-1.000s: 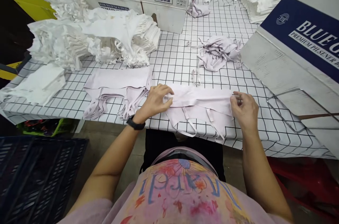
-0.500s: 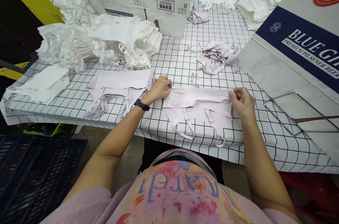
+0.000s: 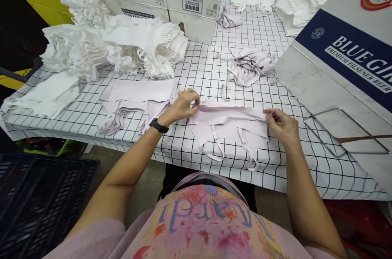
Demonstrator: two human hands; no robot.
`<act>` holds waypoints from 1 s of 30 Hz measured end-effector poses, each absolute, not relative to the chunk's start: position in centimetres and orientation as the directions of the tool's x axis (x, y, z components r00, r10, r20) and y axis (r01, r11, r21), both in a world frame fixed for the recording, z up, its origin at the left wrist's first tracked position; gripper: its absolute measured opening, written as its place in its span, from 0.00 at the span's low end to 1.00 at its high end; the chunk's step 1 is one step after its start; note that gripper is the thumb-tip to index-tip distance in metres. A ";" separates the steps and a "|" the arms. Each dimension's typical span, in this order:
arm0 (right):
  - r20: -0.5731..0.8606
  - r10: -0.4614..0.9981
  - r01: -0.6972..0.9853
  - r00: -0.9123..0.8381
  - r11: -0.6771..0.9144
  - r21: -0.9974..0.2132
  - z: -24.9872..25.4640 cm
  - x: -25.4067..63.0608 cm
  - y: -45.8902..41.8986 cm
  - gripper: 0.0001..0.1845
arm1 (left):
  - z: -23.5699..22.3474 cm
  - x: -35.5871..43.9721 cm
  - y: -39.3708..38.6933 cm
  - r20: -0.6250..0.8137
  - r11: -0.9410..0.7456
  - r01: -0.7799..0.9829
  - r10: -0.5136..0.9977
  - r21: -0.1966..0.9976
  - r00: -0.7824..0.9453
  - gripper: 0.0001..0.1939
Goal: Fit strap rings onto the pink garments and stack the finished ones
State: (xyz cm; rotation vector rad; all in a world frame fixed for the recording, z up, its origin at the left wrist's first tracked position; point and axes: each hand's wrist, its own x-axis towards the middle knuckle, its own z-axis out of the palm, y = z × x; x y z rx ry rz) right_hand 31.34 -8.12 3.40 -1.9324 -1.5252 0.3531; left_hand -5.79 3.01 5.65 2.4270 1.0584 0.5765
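Observation:
A pale lilac camisole lies folded on the checked cloth in front of me, its thin straps toward the table's front edge. My left hand, with a black band on the wrist, pinches the garment's upper left corner. At the upper right corner, my right hand holds the fabric between thumb and fingers. The top edge between both hands is slightly raised and creased. Left of my left hand sits a neat stack of lilac camisoles. Beyond the held one is a crumpled lilac heap.
White garment stacks fill the table's left side, before a white carton. A Blue Girl beer carton with a bent metal wire frame stands at right. More white garments lie at the back. Dark plastic crates are on the floor.
The camisole's top edge has lifted a little between my hands. My right hand has shifted slightly down and turned, and my left fingers have bent into a clearer pinch.

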 end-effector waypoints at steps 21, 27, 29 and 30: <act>0.405 0.910 0.757 0.091 0.201 -0.621 3.9 31.1 -11.4 0.10 | 6.1 -7.6 -1.2 0.150 -0.773 0.630 0.633 0.075 0.759 0.13; 0.371 0.913 0.803 0.167 0.093 -0.589 4.0 31.0 -11.7 0.13 | 5.4 -8.4 -1.3 0.182 -0.730 0.666 0.683 0.153 0.708 0.10; 0.381 0.890 0.771 0.251 0.054 -0.635 4.3 30.9 -11.5 0.13 | 5.5 -8.2 -1.2 0.233 -0.660 0.701 0.752 0.271 0.617 0.07; 0.389 0.872 0.742 0.297 0.046 -0.669 4.6 30.9 -11.4 0.12 | 5.8 -8.0 -1.1 0.266 -0.615 0.711 0.788 0.340 0.555 0.06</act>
